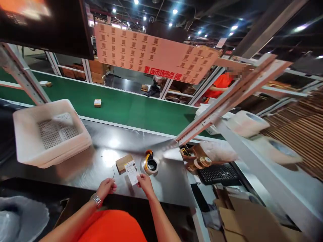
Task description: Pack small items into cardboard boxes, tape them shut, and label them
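Note:
My right hand pinches the lower right edge of a white shipping label with printed codes. The label's upper part overlaps a small brown cardboard box on the metal table; whether it touches the box I cannot tell. To the left, my left hand is closed, fingertips together. A thin strip sticks up from its fingers, too small to name. Just right of the label, a yellow and black tape dispenser with a roll of clear tape lies on the table.
Stacked white plastic baskets stand at the table's left. Beyond the table runs a green conveyor belt carrying a small parcel. On the right are a metal post, a keyboard and cardboard pieces. A person in orange is across the belt.

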The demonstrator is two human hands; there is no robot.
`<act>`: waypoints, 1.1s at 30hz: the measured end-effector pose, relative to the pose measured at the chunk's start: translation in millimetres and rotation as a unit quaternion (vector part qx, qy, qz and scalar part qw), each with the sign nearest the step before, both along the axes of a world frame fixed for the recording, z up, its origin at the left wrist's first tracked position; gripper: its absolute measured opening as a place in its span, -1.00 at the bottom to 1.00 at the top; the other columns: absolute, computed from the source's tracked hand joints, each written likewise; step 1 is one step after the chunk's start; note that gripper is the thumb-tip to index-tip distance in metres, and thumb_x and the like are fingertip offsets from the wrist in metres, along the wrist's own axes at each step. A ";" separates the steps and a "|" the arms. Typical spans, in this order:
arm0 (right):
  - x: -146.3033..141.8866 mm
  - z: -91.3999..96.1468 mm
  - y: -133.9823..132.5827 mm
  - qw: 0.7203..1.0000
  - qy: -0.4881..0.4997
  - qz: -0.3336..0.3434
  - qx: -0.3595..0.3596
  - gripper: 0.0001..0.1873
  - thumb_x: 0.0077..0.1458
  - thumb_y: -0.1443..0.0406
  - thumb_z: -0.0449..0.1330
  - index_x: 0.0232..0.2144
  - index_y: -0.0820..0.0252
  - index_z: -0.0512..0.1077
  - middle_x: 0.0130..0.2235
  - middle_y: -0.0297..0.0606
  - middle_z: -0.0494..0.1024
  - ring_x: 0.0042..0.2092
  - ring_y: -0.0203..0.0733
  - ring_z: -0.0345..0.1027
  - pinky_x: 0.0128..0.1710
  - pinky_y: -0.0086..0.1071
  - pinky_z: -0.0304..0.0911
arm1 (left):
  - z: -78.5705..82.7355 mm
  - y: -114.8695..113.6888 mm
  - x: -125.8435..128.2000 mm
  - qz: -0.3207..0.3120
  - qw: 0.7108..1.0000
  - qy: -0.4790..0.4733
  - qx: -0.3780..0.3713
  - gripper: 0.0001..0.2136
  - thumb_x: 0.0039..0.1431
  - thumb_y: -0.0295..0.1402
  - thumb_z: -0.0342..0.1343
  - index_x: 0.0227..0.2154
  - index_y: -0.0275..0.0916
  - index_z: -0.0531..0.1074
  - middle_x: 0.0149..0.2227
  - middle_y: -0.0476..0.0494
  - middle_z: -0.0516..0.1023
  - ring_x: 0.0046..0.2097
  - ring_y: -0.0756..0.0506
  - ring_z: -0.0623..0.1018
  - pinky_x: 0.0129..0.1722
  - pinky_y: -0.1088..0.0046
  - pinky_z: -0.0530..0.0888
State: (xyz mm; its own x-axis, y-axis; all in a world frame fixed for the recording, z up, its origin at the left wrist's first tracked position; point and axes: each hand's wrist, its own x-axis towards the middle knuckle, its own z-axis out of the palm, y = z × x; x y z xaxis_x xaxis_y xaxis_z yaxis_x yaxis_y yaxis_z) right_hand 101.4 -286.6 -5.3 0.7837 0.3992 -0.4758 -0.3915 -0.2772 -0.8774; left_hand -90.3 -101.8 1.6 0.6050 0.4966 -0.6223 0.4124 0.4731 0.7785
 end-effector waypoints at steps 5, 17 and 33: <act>-2.3 -24.2 39.9 0.999 -0.002 -0.004 -0.052 -0.57 -0.09 0.00 0.57 -0.52 0.10 0.49 -0.56 -0.34 0.59 -0.50 -0.22 0.41 -0.46 -0.34 0.33 | -8.2 65.1 8.8 -0.045 0.976 -0.017 0.214 -0.86 0.27 -0.21 0.40 -0.34 -0.14 0.66 -0.25 -0.20 0.78 -0.11 -0.30 0.74 -0.06 0.26 0.63; 20.9 -45.6 73.9 0.995 0.034 0.017 -0.097 -0.63 0.01 0.14 0.54 -0.51 0.09 0.43 -0.58 -0.36 0.58 -0.51 -0.25 0.42 -0.51 -0.43 0.33 | -35.4 73.3 94.0 -0.200 0.872 -0.039 0.445 -0.91 0.36 -0.38 0.30 -0.26 -0.19 0.70 -0.04 -0.31 0.73 0.08 -0.35 0.70 0.22 0.02 0.64; 39.5 -69.6 73.4 0.990 0.085 0.063 -0.097 -0.69 0.13 0.16 0.49 -0.46 0.12 0.46 -0.58 -0.37 0.56 -0.52 -0.26 0.41 -0.51 -0.45 0.27 | -76.4 41.9 127.3 -0.331 0.744 0.067 0.577 -0.59 0.34 -0.47 0.29 0.22 -0.27 0.66 0.36 -0.47 0.64 0.44 -0.44 0.59 0.47 -0.08 0.54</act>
State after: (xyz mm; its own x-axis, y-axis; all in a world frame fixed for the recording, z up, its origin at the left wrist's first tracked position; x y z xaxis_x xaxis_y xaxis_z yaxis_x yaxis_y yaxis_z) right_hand 140.9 -213.2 -75.0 0.6365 0.3768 -0.6730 -0.4801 -0.4894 -0.7280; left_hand 37.0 -59.9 -74.9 0.9256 0.3679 -0.0887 0.3678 -0.8194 0.4396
